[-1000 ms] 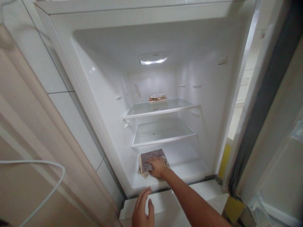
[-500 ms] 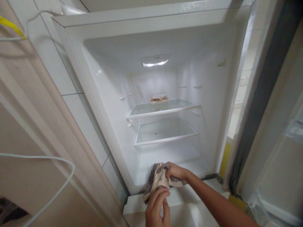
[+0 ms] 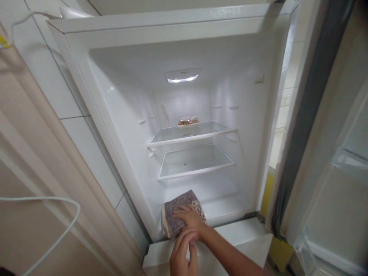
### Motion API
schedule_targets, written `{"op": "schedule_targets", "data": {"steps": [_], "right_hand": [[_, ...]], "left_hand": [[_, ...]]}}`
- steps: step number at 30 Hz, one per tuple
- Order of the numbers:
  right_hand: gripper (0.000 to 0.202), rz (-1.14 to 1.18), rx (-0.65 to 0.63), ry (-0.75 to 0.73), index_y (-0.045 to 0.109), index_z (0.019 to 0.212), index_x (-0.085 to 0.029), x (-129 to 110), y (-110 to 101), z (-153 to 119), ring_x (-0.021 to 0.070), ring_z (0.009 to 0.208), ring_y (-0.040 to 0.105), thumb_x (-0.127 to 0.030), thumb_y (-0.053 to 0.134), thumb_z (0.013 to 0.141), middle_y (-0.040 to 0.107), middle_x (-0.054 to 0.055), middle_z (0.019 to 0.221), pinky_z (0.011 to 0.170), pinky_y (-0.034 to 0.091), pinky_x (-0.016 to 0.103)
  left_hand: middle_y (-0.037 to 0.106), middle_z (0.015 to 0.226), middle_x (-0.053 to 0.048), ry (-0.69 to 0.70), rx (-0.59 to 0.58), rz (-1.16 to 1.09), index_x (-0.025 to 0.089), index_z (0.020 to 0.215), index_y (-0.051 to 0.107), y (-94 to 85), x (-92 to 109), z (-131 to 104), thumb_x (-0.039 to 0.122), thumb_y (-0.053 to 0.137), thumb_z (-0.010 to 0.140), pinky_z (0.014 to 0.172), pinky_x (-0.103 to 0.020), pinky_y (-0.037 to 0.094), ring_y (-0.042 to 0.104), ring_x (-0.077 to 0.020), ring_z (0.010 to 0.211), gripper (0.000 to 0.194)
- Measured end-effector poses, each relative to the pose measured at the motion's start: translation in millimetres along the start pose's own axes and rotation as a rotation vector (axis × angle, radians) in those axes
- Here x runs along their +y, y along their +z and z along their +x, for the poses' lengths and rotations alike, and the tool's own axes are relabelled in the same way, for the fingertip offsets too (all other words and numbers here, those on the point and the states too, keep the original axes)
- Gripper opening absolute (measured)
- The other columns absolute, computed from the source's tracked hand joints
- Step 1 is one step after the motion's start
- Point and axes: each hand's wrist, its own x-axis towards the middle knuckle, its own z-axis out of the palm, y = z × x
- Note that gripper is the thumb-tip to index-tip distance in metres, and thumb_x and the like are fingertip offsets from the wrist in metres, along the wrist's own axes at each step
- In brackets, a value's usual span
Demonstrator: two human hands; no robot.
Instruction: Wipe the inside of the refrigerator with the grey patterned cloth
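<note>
My right hand (image 3: 189,218) lies flat on a folded grey-brown cloth (image 3: 179,212) with a pale pattern and cream edge, its fingers spread. The cloth rests on the fridge floor (image 3: 222,205) at the front left corner, by the side wall. Just below, my left hand (image 3: 184,253) is raised in front of the right wrist, fingers stretched and slightly bent, thumb apart, with nothing in it. Whether its fingertips touch the right wrist or the cloth, I cannot tell.
Two glass shelves, an upper (image 3: 192,132) and a lower (image 3: 197,163), cross the fridge above my hands. A small brown packet (image 3: 188,121) sits on the upper one. The open door (image 3: 324,184) stands at right. A white cable (image 3: 43,198) hangs at left.
The bunched cloth is now folded into a flat pad and lies further left. My right hand went from gripping it to lying flat on top. The view has shifted slightly.
</note>
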Motion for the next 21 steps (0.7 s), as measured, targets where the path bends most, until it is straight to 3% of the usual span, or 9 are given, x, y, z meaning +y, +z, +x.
{"op": "schedule_targets", "data": {"steps": [2,4,9,11,14,17,21], "right_hand": [[0.045,-0.117,-0.087,-0.040,0.056,0.137,-0.033,-11.2,16.0,9.4,0.0285,0.150,0.032,-0.032,0.048,0.093,0.051,0.002,0.153,0.124,0.017,0.065],[0.045,-0.169,-0.086,-0.055,0.051,0.141,-0.032,-18.2,24.6,11.4,0.0287,0.153,0.027,-0.033,0.037,0.098,0.044,0.003,0.158,0.124,0.014,0.066],[0.070,-0.266,0.007,-0.008,0.033,0.152,-0.028,-15.3,8.6,-11.5,0.0353,0.155,0.016,-0.053,0.050,0.089,0.027,0.009,0.166,0.124,0.006,0.067],[0.083,-0.274,0.070,0.104,0.031,0.153,-0.026,-4.6,-6.6,-24.0,0.0380,0.154,0.016,-0.061,0.056,0.082,0.024,0.012,0.167,0.124,0.005,0.066],[0.085,-0.289,0.178,0.275,0.036,0.151,-0.027,23.3,-29.7,-44.4,0.0377,0.154,0.019,-0.064,0.057,0.078,0.026,0.012,0.166,0.125,0.005,0.061],[0.076,-0.358,0.290,0.426,0.042,0.148,-0.028,57.6,-51.0,-70.6,0.0354,0.153,0.023,-0.062,0.053,0.081,0.031,0.010,0.165,0.125,0.007,0.057],[0.070,-0.480,0.435,0.612,0.043,0.148,-0.021,87.2,-70.2,-101.2,0.0343,0.150,0.030,-0.056,0.045,0.087,0.035,0.015,0.162,0.125,0.012,0.053]], "left_hand": [[0.079,0.101,-0.008,-0.011,0.025,0.015,0.024,0.101,0.074,-0.5,-6.1,-0.4,0.018,0.049,0.088,0.084,-0.030,0.063,0.075,-0.0196,0.096,0.029],[0.079,0.101,-0.007,-0.023,0.037,0.025,0.024,0.100,0.074,-1.8,-11.4,-0.4,0.019,0.049,0.089,0.083,-0.030,0.063,0.075,-0.0194,0.096,0.028],[0.078,0.105,-0.007,-0.052,0.040,0.111,0.024,0.100,0.074,-4.4,-26.4,3.1,0.024,0.047,0.090,0.083,-0.036,0.065,0.075,-0.0216,0.097,0.028],[0.078,0.107,-0.009,-0.096,0.051,0.160,0.022,0.103,0.072,-3.9,-35.0,3.0,0.026,0.045,0.090,0.085,-0.042,0.065,0.075,-0.0237,0.099,0.031],[0.076,0.115,-0.011,-0.128,0.024,0.218,0.021,0.110,0.070,-1.7,-52.9,0.3,0.026,0.043,0.090,0.090,-0.048,0.063,0.072,-0.0259,0.106,0.034],[0.073,0.121,-0.013,-0.100,0.005,0.257,0.020,0.112,0.069,1.7,-75.2,-0.4,0.025,0.043,0.090,0.095,-0.053,0.061,0.070,-0.0276,0.112,0.035],[0.072,0.123,-0.015,-0.035,0.020,0.310,0.019,0.113,0.069,6.5,-99.0,6.4,0.026,0.045,0.089,0.098,-0.056,0.059,0.067,-0.0303,0.116,0.035]]}}
